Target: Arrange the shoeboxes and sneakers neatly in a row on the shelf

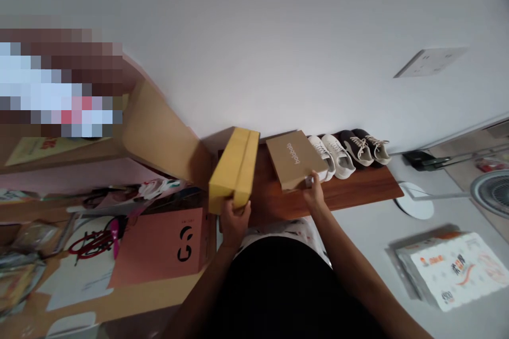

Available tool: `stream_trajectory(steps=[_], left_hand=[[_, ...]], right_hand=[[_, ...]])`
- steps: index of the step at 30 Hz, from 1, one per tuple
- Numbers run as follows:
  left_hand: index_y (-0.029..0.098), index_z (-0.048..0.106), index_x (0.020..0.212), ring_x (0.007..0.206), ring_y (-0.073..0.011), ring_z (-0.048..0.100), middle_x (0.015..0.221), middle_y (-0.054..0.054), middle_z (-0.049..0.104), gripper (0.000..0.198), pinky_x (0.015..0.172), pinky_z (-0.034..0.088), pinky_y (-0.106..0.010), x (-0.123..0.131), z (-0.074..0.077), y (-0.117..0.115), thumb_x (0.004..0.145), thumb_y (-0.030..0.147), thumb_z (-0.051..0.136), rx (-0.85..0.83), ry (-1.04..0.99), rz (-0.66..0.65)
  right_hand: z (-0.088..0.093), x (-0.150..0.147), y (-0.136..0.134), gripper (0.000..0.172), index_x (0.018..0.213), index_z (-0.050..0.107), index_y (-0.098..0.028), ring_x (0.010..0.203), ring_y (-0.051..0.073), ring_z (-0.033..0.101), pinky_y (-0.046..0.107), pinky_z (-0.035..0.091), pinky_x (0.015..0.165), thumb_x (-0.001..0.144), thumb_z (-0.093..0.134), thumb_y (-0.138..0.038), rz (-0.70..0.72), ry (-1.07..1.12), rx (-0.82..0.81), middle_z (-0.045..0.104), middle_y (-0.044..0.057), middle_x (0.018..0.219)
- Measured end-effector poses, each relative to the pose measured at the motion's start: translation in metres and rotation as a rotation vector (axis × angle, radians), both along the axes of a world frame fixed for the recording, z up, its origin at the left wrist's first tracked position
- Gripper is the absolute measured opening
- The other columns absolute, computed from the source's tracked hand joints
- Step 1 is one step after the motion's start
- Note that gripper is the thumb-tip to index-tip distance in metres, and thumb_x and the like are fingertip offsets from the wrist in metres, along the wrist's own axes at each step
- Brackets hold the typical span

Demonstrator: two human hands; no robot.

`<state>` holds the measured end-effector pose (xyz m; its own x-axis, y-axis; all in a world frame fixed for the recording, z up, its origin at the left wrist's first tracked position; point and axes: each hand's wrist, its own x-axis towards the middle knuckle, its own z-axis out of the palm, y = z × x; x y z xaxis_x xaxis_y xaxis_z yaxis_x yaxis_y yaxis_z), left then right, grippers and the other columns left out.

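Observation:
My left hand (235, 221) grips the near end of a yellow shoebox (234, 161), which is tilted above the left part of a reddish-brown wooden shelf (266, 204). With its fingers at the near right corner, my right hand (314, 193) holds a brown shoebox (296, 159) with pale lettering on the lid. That box is over the shelf, close beside a pair of white sneakers (336, 156). Farther right on the shelf stands a pair of black sneakers (363, 147) with light laces. The undersides of both boxes are hidden.
Left of the shelf is a desk with a pink box (159, 246), a red cord (91, 243) and papers. A wall socket (431, 61) is on the right. A white package (457, 267), a white round base (415, 201) and a fan (493, 193) occupy the right side.

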<state>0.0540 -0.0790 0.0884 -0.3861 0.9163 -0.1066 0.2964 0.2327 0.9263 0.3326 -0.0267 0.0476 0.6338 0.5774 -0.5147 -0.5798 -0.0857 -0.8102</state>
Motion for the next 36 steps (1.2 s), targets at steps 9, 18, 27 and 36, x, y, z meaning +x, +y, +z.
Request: stream_trajectory(steps=[9,18,27,36], left_hand=[[0.026,0.069,0.114,0.104,-0.0269,0.058,0.105,-0.012,0.063,0.032,0.097,0.046,-0.04,0.002,-0.04,0.004,0.095,0.016,0.046,-0.048,0.811,-0.848],[0.021,0.062,0.128,0.109,-0.0266,0.059,0.122,-0.013,0.061,0.046,0.095,0.048,-0.037,0.023,-0.071,-0.002,0.089,0.001,0.048,-0.1,0.949,-1.021],[0.02,0.056,0.141,0.12,-0.0319,0.054,0.136,-0.017,0.059,0.059,0.102,0.044,-0.045,0.025,-0.082,-0.004,0.087,0.001,0.042,-0.203,0.993,-1.004],[0.014,0.056,0.14,0.125,-0.0346,0.052,0.137,-0.02,0.058,0.051,0.11,0.038,-0.052,0.026,-0.095,-0.012,0.089,0.017,0.053,-0.218,0.961,-0.89]], right_hand=[[0.014,0.0,-0.027,0.027,0.096,0.058,-0.022,0.101,0.028,0.055,0.044,0.049,0.093,0.08,0.072,-0.038,0.567,-1.176,0.04,0.059,0.009,0.098],[-0.038,-0.014,-0.026,0.027,0.107,0.065,-0.017,0.096,0.026,0.05,0.035,0.042,0.091,0.094,0.043,-0.009,1.063,-1.685,-0.213,0.06,0.013,0.104],[-0.044,-0.002,-0.018,0.029,0.107,0.069,-0.02,0.101,0.024,0.053,0.034,0.04,0.087,0.099,0.043,-0.012,1.287,-1.693,-0.378,0.068,0.012,0.109],[-0.045,0.004,-0.005,0.028,0.11,0.068,-0.018,0.112,0.022,0.058,0.03,0.046,0.099,0.096,0.046,-0.007,1.359,-1.607,-0.282,0.068,0.013,0.118]])
